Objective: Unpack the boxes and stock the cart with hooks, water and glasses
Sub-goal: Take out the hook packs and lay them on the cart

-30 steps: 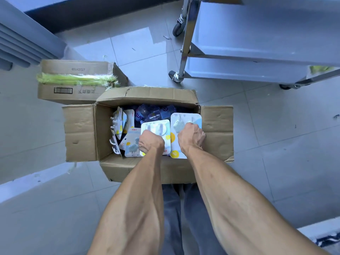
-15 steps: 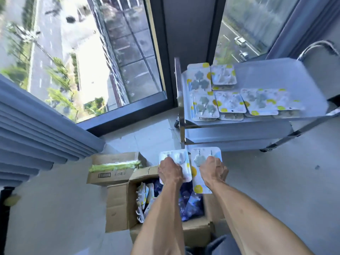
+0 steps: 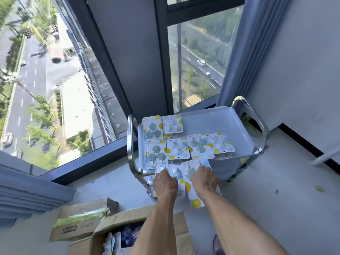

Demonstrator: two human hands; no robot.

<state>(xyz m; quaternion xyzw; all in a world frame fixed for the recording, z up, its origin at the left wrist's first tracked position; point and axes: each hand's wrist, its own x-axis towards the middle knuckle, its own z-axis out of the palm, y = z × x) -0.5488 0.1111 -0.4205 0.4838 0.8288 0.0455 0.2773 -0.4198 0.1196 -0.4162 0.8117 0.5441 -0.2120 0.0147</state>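
Note:
My left hand (image 3: 165, 183) grips a white hook pack (image 3: 175, 173), held at the near edge of the steel cart's top tray (image 3: 217, 124). My right hand (image 3: 205, 179) grips a second hook pack (image 3: 191, 195) with yellow dots, which hangs down over the tray's near rim. Several hook packs (image 3: 176, 142) lie flat on the left half of the tray. Below, the open cardboard box (image 3: 103, 234) holds more hook packs and blue-labelled water bottles (image 3: 128, 234). No glasses are visible.
A second, taped cardboard box (image 3: 81, 218) sits on the floor left of the open one. A large window (image 3: 55, 85) and a grey curtain (image 3: 244, 52) stand behind the cart. The cart's chrome handle (image 3: 257, 122) curves at the right end.
Both hands have lifted the two hook packs out of the open box and carried them up and forward to the near edge of the cart's top tray. The view has tilted upward.

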